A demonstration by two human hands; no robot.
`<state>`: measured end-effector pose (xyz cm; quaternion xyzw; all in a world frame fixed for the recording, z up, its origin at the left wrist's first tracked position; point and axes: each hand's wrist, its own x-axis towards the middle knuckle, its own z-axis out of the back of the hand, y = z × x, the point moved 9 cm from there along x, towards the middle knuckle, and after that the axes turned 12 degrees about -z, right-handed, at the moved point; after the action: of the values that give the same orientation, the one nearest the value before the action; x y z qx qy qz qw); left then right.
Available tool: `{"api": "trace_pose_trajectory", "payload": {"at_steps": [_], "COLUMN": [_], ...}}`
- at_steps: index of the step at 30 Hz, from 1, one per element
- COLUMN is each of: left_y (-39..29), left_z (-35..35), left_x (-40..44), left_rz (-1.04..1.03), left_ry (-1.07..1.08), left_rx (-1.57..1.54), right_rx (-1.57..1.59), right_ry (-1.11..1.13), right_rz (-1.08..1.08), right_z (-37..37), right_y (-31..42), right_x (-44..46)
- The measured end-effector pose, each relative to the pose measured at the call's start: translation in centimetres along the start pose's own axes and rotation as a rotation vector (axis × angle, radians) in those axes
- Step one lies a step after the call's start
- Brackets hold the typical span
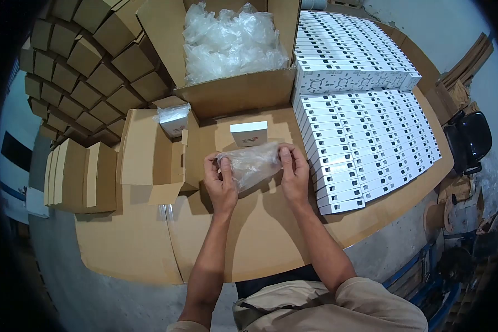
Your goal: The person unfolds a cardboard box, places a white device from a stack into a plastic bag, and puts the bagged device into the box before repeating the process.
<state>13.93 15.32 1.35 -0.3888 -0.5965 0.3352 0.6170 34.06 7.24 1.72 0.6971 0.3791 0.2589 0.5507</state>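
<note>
A clear plastic bag [254, 166] is stretched between my two hands above the cardboard-covered table. My left hand [221, 180] pinches its left end, and my right hand [293, 169] grips the right end between thumb and fingers. Just beyond the bag stands a small white box [249, 134] with a reddish mark on its front. To the left, an open brown carton [144, 146] holds a white box wrapped in plastic [174, 120]. Behind the small white box, a large open carton [238, 97] is filled with crumpled clear plastic bags [232, 41].
Rows of white boxes [371, 146] are stacked along the right of the table [271, 238]. Many brown cartons [88, 72] are piled at the back left, with several flatter cartons [74, 174] in front. A black chair [473, 138] stands beyond the table's right edge.
</note>
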Motion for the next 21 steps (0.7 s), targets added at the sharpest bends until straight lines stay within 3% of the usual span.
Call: {"api": "trace_pose_trajectory", "payload": {"at_steps": [5, 8, 11, 14, 17, 21], "left_y": [0.9, 0.6, -3.5, -7.2, -7.7, -5.4], "left_z": [0.1, 0.1, 0.3, -0.6, -1.8, -2.0], "left_x": [-0.5, -0.4, 0.8, 0.9, 0.9, 0.5], "left_rz": [0.115, 0.079, -0.248, -0.399, -0.386, -0.244], "left_ry": [-0.084, -0.027, -0.029, 0.186, 0.318, 0.305], "left_rx": [-0.16, -0.103, 0.043, 0.444, 0.462, 0.327], "right_rx": [-0.076, -0.022, -0.139, -0.412, -0.426, -0.279], "right_ry": [0.146, 0.123, 0.184, 0.264, 0.38, 0.331], "right_rz": [-0.038, -0.026, -0.01, 0.034, 0.001, 0.073], "right_z": [-1.7, -1.4, -1.2, -1.9, -2.6, -3.1], "right_y": [0.2, 0.1, -0.2, 0.7, 0.3, 2.6], "right_x": [-0.3, -0.2, 0.0, -0.5, -0.9, -1.6]}}
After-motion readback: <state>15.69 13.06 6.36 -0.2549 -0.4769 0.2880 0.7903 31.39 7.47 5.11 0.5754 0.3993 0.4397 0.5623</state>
